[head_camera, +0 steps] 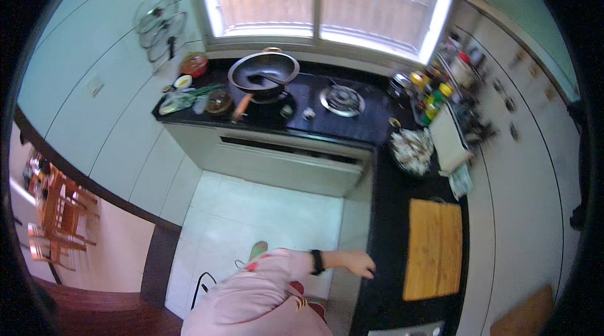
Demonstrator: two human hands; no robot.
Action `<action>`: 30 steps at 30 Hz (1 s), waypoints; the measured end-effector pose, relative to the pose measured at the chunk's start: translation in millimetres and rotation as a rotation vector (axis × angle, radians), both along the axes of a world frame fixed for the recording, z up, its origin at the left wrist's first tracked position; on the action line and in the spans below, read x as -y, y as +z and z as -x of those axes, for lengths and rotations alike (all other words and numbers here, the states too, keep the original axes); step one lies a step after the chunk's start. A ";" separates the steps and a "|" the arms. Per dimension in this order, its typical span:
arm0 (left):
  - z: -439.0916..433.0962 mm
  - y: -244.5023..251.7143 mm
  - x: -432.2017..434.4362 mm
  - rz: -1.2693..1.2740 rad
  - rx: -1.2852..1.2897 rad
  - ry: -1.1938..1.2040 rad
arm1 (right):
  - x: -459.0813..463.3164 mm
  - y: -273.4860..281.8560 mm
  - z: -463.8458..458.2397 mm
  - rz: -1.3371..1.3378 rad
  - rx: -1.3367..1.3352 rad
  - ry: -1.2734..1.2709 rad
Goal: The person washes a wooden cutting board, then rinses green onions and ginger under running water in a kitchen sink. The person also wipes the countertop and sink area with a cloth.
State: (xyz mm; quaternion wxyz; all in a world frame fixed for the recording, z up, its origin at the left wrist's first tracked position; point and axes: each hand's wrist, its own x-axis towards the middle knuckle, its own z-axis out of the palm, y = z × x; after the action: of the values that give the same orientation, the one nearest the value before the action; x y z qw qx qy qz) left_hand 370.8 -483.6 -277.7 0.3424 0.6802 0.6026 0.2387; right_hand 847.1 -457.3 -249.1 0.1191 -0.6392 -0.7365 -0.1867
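My left hand [361,264], with a black band at its wrist, reaches across to the right over the front edge of the black countertop [389,241]. Its fingers are curled, and I see nothing held in them. Nearest to it, farther right on the counter, lies a wooden cutting board [433,248]. Beyond the board, a dark bowl heaped with pale, torn food pieces [412,151] stands by the corner. My right hand is out of view.
A wok [264,69] with a wooden handle sits on the left burner; the right burner [342,101] is bare. Green vegetables [181,100] and bowls stand left of it. Bottles [436,102] crowd the right corner. A black cable [200,284] lies near my feet.
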 end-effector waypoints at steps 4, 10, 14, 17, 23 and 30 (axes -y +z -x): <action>199.7 -22.6 192.1 0.052 0.058 0.645 | -13.6 10.4 148.4 -0.066 0.056 0.329; 335.5 0.4 475.0 0.303 -0.228 1.408 | 53.3 46.1 517.8 0.536 -0.517 0.767; 367.5 26.6 558.3 0.178 -0.205 1.639 | 203.4 63.4 687.7 0.816 -0.301 1.356; 397.8 42.0 578.7 -0.072 -0.375 1.678 | 292.2 69.7 780.7 1.053 -0.164 1.670; 504.8 72.2 575.3 -0.365 -0.569 1.622 | 388.1 62.7 956.4 1.222 -0.357 1.692; 694.3 44.1 577.4 -0.234 -1.066 1.205 | 446.6 21.7 1169.0 1.072 -0.489 1.551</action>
State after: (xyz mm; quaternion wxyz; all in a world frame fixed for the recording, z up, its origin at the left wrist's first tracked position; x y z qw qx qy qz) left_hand -323.4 -1061.1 -233.6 -0.2510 0.2926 0.9185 0.0875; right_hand -321.9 -903.9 -227.4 0.0519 0.0327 -0.8952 0.4413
